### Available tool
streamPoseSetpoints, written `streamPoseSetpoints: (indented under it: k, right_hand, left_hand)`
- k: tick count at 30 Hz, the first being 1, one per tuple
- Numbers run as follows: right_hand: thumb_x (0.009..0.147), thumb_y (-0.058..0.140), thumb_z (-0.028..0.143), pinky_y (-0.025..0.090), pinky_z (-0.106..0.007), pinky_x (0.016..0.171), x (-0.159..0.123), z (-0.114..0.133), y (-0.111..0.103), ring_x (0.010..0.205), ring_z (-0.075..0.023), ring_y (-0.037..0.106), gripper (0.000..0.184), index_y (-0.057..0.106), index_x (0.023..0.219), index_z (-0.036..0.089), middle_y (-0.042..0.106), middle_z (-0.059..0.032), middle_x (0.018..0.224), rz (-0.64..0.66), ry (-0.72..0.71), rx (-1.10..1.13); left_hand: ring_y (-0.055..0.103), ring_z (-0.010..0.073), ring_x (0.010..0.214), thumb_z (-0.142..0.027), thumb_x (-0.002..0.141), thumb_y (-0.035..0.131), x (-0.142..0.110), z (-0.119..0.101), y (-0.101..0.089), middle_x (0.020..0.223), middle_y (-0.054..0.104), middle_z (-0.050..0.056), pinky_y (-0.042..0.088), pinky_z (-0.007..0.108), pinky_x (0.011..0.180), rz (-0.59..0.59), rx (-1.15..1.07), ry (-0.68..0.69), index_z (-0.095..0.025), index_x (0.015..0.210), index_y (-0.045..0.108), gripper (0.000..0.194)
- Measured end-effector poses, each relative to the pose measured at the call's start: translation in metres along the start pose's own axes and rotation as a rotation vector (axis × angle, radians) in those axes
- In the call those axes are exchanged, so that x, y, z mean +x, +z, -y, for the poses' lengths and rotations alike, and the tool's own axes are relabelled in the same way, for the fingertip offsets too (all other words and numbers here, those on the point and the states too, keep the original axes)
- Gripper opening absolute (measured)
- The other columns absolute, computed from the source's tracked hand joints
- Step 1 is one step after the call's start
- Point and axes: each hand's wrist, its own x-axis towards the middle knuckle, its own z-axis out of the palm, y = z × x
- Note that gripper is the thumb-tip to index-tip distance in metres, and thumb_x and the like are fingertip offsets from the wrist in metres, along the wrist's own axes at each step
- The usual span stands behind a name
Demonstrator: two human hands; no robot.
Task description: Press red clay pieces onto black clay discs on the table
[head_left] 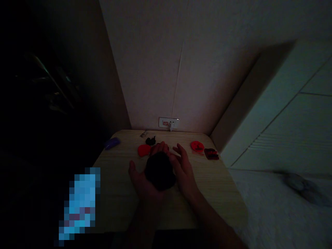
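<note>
A black rounded lump, too dark to show its material, rests on the upturned palm of my left hand. That hand's fingers reach out past the lump's far edge, and its thumb stands apart on the left. My right hand is at the lump's right edge, seemingly touching it, with its fingers stretched out and partly spread. Just beyond my left fingers lies a red rounded piece. A small black scrap is behind it on the wooden table.
A purple packet lies at the table's left edge. Toward the right are a red round piece and a dark red item. A wall socket with a plug is behind the table. A pale cabinet stands at right. Light is dim.
</note>
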Motion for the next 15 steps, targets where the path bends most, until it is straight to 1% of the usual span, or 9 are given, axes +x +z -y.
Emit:
streamPoseSetpoints:
  k: [1, 2, 3, 5, 6, 9, 11, 13, 15]
  right_hand:
    - [0.087, 0.067, 0.059, 0.06, -0.039, 0.084, -0.003, -0.002, 0.001, 0.103, -0.0271, 0.071, 0.07, 0.055, 0.14, 0.016, 0.07, -0.0159, 0.125, 0.002, 0.112, 0.068]
    - [0.081, 0.073, 0.059, 0.059, -0.034, 0.071, -0.006, -0.005, 0.001, 0.085, -0.0238, 0.072, 0.062, 0.066, 0.124, 0.015, 0.075, -0.0116, 0.105, 0.028, 0.215, 0.121]
    - [0.075, 0.079, 0.059, 0.056, -0.03, 0.06, -0.009, -0.006, 0.001, 0.069, -0.0198, 0.068, 0.053, 0.073, 0.105, 0.015, 0.074, -0.0067, 0.084, 0.087, 0.303, 0.162]
    - [0.067, 0.086, 0.055, 0.047, -0.025, 0.047, -0.016, -0.009, -0.001, 0.05, -0.0135, 0.058, 0.044, 0.071, 0.075, 0.015, 0.066, -0.0007, 0.061, 0.15, 0.409, 0.222]
    - [0.064, 0.088, 0.054, 0.044, -0.024, 0.044, -0.018, -0.01, -0.003, 0.047, -0.0118, 0.054, 0.043, 0.069, 0.068, 0.015, 0.064, 0.0007, 0.057, 0.14, 0.431, 0.242]
    - [0.06, 0.092, 0.049, 0.042, -0.023, 0.044, -0.019, -0.01, -0.013, 0.045, -0.0107, 0.053, 0.04, 0.069, 0.066, 0.016, 0.065, 0.0014, 0.055, 0.063, 0.412, 0.248]
    - [0.061, 0.091, 0.046, 0.041, -0.022, 0.044, -0.017, -0.009, -0.022, 0.046, -0.01, 0.052, 0.037, 0.07, 0.066, 0.016, 0.064, 0.0019, 0.055, 0.061, 0.37, 0.214]
    - [0.065, 0.09, 0.045, 0.039, -0.022, 0.046, -0.015, -0.01, -0.029, 0.046, -0.0096, 0.051, 0.035, 0.072, 0.066, 0.015, 0.062, 0.0024, 0.053, 0.045, 0.337, 0.191]
    - [0.065, 0.09, 0.046, 0.044, -0.024, 0.051, -0.017, -0.011, -0.03, 0.053, -0.0119, 0.057, 0.035, 0.076, 0.075, 0.016, 0.068, 0.0004, 0.06, 0.007, 0.343, 0.284]
  left_hand:
    - [0.054, 0.0389, 0.137, -0.072, 0.086, 0.041, -0.001, -0.001, 0.002, 0.134, 0.067, 0.02, 0.047, 0.052, 0.11, 0.022, -0.003, 0.035, -0.012, 0.137, 0.063, 0.081]
    - [0.053, 0.0385, 0.138, -0.071, 0.086, 0.042, -0.001, -0.001, 0.004, 0.137, 0.066, 0.019, 0.046, 0.052, 0.111, 0.039, 0.001, 0.06, -0.013, 0.138, 0.063, 0.081]
    - [0.052, 0.0383, 0.139, -0.071, 0.085, 0.044, -0.001, -0.002, 0.005, 0.138, 0.065, 0.019, 0.046, 0.051, 0.112, 0.053, 0.009, 0.078, -0.014, 0.138, 0.063, 0.08]
    - [0.051, 0.0369, 0.14, -0.067, 0.086, 0.048, 0.0, -0.003, 0.004, 0.14, 0.064, 0.019, 0.045, 0.049, 0.113, 0.068, 0.044, 0.098, -0.014, 0.137, 0.064, 0.075]
    - [0.051, 0.0357, 0.14, -0.063, 0.087, 0.05, 0.0, -0.003, 0.002, 0.141, 0.064, 0.018, 0.044, 0.048, 0.114, 0.068, 0.072, 0.106, -0.014, 0.136, 0.065, 0.07]
    - [0.055, 0.0319, 0.137, -0.045, 0.089, 0.057, 0.003, -0.007, -0.007, 0.137, 0.067, 0.017, 0.044, 0.043, 0.114, 0.015, 0.197, 0.118, -0.014, 0.129, 0.069, 0.052]
    - [0.061, 0.0308, 0.13, -0.034, 0.086, 0.064, 0.005, -0.011, -0.014, 0.13, 0.071, 0.015, 0.049, 0.042, 0.109, -0.036, 0.321, 0.086, -0.015, 0.124, 0.071, 0.043]
    - [0.068, 0.0295, 0.119, -0.025, 0.078, 0.075, 0.005, -0.014, -0.022, 0.123, 0.075, 0.013, 0.054, 0.039, 0.101, -0.063, 0.457, 0.029, -0.016, 0.119, 0.073, 0.042]
    - [0.073, 0.0271, 0.106, -0.016, 0.069, 0.082, 0.004, -0.015, -0.027, 0.116, 0.077, 0.012, 0.057, 0.036, 0.092, -0.063, 0.54, -0.006, -0.016, 0.116, 0.073, 0.047]
